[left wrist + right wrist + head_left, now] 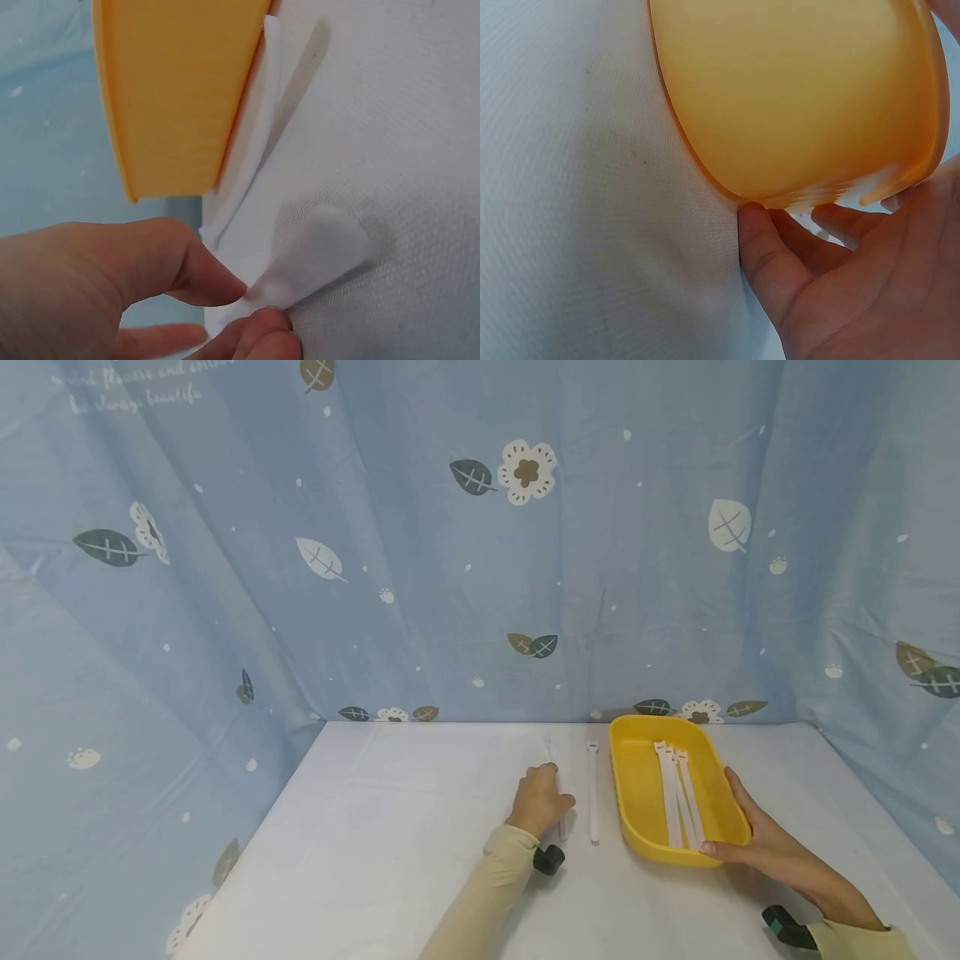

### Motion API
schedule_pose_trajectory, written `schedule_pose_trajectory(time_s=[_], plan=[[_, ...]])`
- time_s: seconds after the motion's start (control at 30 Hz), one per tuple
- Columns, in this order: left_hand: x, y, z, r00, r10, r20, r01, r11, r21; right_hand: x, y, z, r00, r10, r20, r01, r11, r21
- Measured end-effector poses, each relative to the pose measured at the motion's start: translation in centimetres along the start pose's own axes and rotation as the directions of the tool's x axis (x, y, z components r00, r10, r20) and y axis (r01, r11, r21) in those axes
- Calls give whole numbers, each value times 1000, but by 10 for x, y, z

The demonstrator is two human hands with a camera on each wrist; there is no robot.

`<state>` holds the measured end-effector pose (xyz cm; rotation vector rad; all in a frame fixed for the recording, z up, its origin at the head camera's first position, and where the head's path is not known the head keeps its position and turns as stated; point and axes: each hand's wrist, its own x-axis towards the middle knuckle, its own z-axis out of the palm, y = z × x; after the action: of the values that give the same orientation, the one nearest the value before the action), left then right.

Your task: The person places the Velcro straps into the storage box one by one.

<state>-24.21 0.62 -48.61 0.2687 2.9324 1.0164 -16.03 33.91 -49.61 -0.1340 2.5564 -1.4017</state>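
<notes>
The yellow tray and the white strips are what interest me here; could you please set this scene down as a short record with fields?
Left hand: pinches a white strip
Right hand: grips the yellow tray, thumb at its rim
Tray contents: several strips, lying lengthwise close together; exact count unclear
Loose strip: flat on the white table, between left hand and tray
Backdrop: blue cloth with leaf and flower prints
</notes>
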Motion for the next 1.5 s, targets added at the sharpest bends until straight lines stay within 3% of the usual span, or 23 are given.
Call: schedule_pose_trajectory(time_s=[0.07, 0.4, 0.9, 1.2, 1.5], plan=[[0, 1, 0, 1000, 8, -5, -8, 1000, 17, 0, 0, 0, 1000, 7, 1, -7, 1000, -2], [-2, -2, -4, 998, 57, 36, -55, 996, -66, 1, 1, -1, 1000, 2, 0, -2, 1000, 7], [2, -1, -9, 999, -38, 36, 39, 999, -29, 0, 1, -1, 1000, 7, 12, -7, 1000, 9], [3, -6, -12, 998, -32, 46, 36, 995, -94, 1, 0, -3, 999, 31, 9, -31, 999, -10], [5, -11, -16, 996, -8, 92, 28, 974, -223, 0, 0, -2, 1000, 23, 3, -23, 1000, -19]])
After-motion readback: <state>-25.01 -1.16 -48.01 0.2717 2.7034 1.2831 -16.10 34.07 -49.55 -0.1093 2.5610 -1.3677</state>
